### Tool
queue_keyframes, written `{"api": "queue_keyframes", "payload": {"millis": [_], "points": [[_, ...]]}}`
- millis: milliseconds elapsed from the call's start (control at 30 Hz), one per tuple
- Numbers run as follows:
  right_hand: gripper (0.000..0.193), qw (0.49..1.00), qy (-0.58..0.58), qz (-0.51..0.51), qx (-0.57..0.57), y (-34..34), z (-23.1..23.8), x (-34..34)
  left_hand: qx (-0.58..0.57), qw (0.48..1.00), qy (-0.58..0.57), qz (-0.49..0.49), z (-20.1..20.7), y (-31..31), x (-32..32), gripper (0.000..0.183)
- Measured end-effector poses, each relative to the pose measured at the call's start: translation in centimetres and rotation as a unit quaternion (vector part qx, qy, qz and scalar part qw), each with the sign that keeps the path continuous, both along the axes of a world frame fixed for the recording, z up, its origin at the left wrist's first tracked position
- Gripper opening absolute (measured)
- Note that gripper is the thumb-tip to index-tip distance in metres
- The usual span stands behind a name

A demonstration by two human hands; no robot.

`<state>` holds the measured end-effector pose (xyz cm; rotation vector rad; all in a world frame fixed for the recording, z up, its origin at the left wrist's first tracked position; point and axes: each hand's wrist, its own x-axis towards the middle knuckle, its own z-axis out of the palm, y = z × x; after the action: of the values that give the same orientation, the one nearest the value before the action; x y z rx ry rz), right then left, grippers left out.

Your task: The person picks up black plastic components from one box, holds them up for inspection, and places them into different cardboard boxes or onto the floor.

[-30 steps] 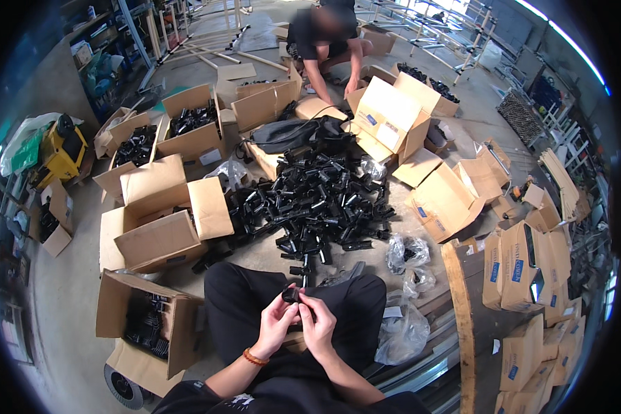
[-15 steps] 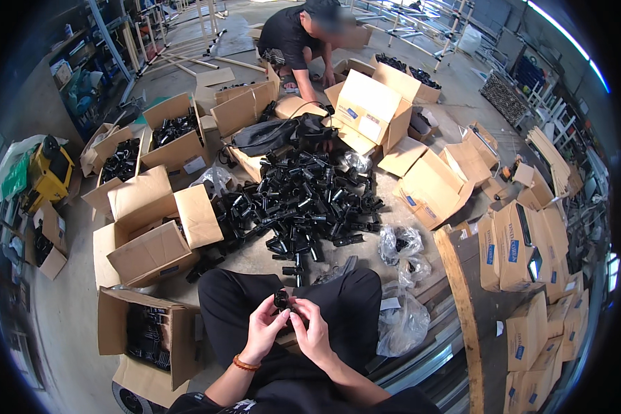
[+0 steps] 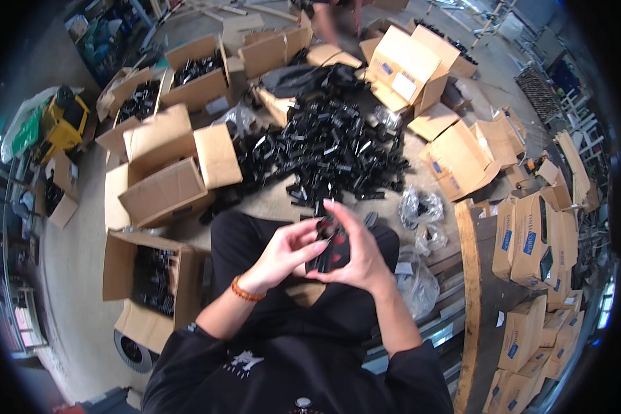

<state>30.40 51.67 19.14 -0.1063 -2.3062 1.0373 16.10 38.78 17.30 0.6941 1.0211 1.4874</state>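
Above my lap, my left hand (image 3: 290,254) and my right hand (image 3: 363,255) come together around black pipe fittings (image 3: 334,252). The left thumb and fingers pinch the part with a round opening, on its left side. My right hand curls around the right side, its thumb and fingers cupping the dark pieces; whether these are one part or two, I cannot tell. Just beyond my knees lies a large loose pile of similar black fittings (image 3: 341,148) on the concrete floor. Motion blurs the hands slightly.
An opened cardboard box (image 3: 160,190) stands left of the pile; another box (image 3: 141,276) by my left knee holds stacked black parts. Clear plastic bags (image 3: 415,286) and a wooden plank (image 3: 470,303) lie at right, near stacked cartons (image 3: 528,238). Across the pile crouches another person (image 3: 334,21).
The view has tilted down toward my lap. Both hands have lifted from the lap, and the right hand has opened wider around the black fittings.
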Motion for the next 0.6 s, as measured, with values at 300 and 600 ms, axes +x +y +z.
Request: {"api": "queue_keyframes", "payload": {"millis": [300, 600], "points": [[0.094, 0.996, 0.083, 0.024, 0.015, -0.6, 1.4, 0.4, 0.016, 0.999, 0.006, -0.046, 3.3, -1.5, -0.1, 0.046], [0.094, 0.987, 0.143, 0.011, 0.075, -0.6, 1.1, 0.0, 0.033, 0.999, 0.001, -0.036, 3.2, -1.6, 0.3, 0.055]]}}
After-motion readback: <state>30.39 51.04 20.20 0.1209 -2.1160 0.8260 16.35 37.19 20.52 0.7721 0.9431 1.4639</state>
